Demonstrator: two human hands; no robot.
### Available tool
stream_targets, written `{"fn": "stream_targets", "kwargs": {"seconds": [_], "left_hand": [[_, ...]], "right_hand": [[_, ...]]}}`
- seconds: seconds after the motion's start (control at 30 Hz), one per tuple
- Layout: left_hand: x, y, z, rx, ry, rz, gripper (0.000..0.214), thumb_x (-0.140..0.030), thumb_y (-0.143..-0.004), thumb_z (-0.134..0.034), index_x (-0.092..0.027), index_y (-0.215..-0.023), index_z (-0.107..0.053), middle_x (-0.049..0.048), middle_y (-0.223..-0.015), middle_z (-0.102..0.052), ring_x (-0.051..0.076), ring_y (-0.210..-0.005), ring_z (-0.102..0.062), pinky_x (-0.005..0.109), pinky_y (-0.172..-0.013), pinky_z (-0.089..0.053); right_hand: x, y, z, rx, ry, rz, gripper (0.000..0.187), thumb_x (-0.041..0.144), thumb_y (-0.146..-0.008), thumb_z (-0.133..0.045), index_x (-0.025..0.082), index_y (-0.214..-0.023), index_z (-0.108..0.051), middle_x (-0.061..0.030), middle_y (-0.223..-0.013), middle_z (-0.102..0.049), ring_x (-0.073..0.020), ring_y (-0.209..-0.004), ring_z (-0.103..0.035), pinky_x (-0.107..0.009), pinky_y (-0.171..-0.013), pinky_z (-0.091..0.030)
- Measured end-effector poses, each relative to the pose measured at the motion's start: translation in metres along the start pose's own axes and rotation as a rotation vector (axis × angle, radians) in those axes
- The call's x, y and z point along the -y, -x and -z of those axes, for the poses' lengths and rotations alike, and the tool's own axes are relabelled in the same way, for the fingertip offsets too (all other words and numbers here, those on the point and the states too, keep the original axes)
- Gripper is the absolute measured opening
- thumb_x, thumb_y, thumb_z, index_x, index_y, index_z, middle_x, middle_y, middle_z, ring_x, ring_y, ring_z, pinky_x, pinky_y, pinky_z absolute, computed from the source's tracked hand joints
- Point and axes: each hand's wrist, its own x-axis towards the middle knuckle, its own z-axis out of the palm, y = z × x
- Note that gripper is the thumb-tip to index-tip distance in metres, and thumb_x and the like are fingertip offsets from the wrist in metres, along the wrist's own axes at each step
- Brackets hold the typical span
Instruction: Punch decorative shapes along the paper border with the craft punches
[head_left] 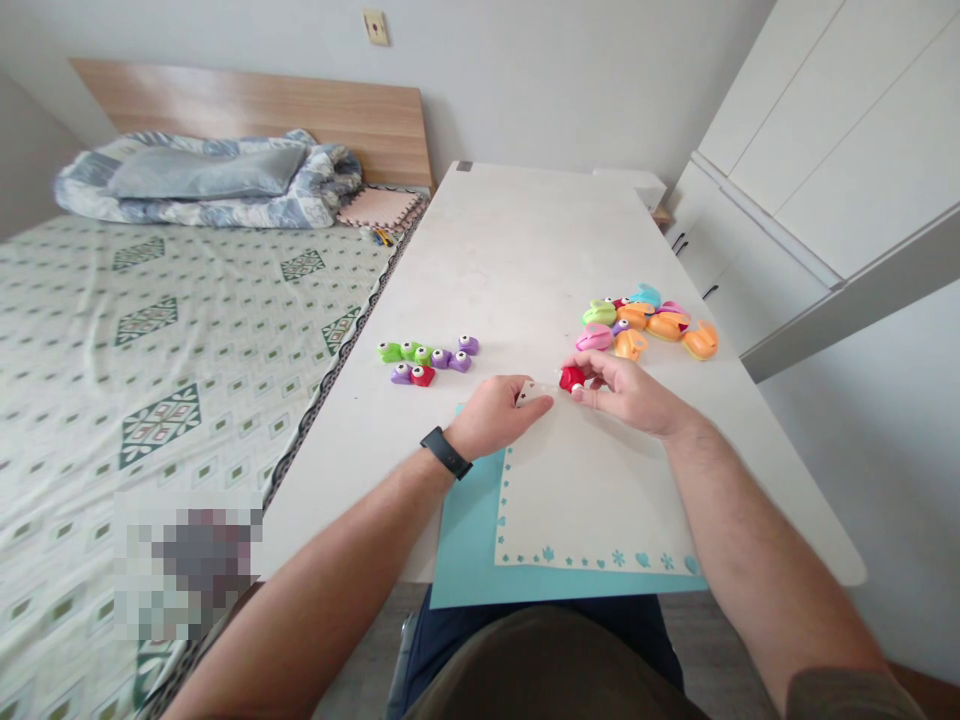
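My right hand (pixel 626 393) is closed on a small red craft punch (pixel 571 379), gripped between thumb and fingers at the far edge of a white sheet of paper (pixel 592 480). With its thumb on top, my left hand (pixel 499 412) pinches the sheet's far left corner. Punched shapes such as stars, flowers and leaves run along the sheet's left and near edges. Small holes also show beside my left thumb. Under the white paper lies a larger light-blue sheet (pixel 469 545), which shows through the holes and overhangs the table's near edge.
Small green, purple and red punches (pixel 422 356) stand in a group left of my hands. Larger orange, pink, green and blue punches (pixel 667 323) cluster to the right. All rest on the white table (pixel 517 240). A bed (pixel 247 330) adjoins its left side; white cabinets (pixel 810 130) stand right.
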Motion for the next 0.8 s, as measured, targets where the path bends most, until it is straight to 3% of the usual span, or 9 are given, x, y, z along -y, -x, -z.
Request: {"fn": "stream_targets", "kwargs": {"seconds": [0.43,0.8], "left_hand": [[-0.0019,0.0001,0.0004,0.003,-0.013,-0.026,0.035,-0.047,-0.090,-0.058,-0.016,-0.074,-0.063,-0.0017,-0.063,-0.050,0.012,-0.059,-0.044,0.024,-0.052,-0.029],[-0.0026,0.0008,0.0000,0.002,-0.015,-0.021,0.034,-0.047,-0.091,-0.058,-0.016,-0.078,-0.065,-0.0011,-0.065,-0.054,0.012,-0.060,-0.047,0.024,-0.053,-0.031]], "right_hand": [[0.0011,0.0017,-0.0046,-0.021,0.008,0.016,0.036,0.034,-0.090,-0.069,0.026,-0.125,-0.065,-0.0062,-0.116,-0.072,-0.0244,-0.102,-0.065,-0.042,-0.090,-0.051],[0.0005,0.0031,-0.0052,-0.066,-0.039,-0.002,0.036,0.038,-0.090,-0.071,0.026,-0.123,-0.064,-0.0075,-0.118,-0.072,-0.0248,-0.102,-0.066,-0.043,-0.088,-0.052]]}}
